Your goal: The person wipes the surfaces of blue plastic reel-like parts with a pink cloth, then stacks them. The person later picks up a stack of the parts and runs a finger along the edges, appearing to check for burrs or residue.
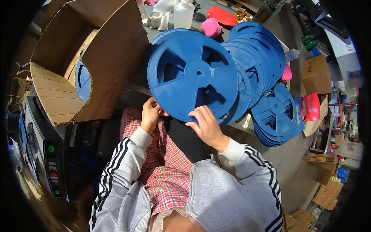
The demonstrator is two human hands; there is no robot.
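Note:
A large blue plastic reel (199,73) with a round hub and window cut-outs lies on top of other blue reels in front of me. My left hand (151,114) is at its lower left rim, fingers pinched together; whatever lies between the fingertips is hidden. On the lower edge of the same reel, my right hand (207,127) has its fingers curled over the rim, with the thumb just below. More blue reels (257,58) lean in an overlapping row to the right. A lower stack of blue reels (275,112) stands nearer on that side.
To the left, an open cardboard box (116,65) holds a blue reel. Below it is a dark machine (48,154) with green and red buttons. A white bottle (183,14), a pink lump (211,27) and a red tray (222,16) sit behind the reels. A red scoop-shaped piece (311,107) is at right.

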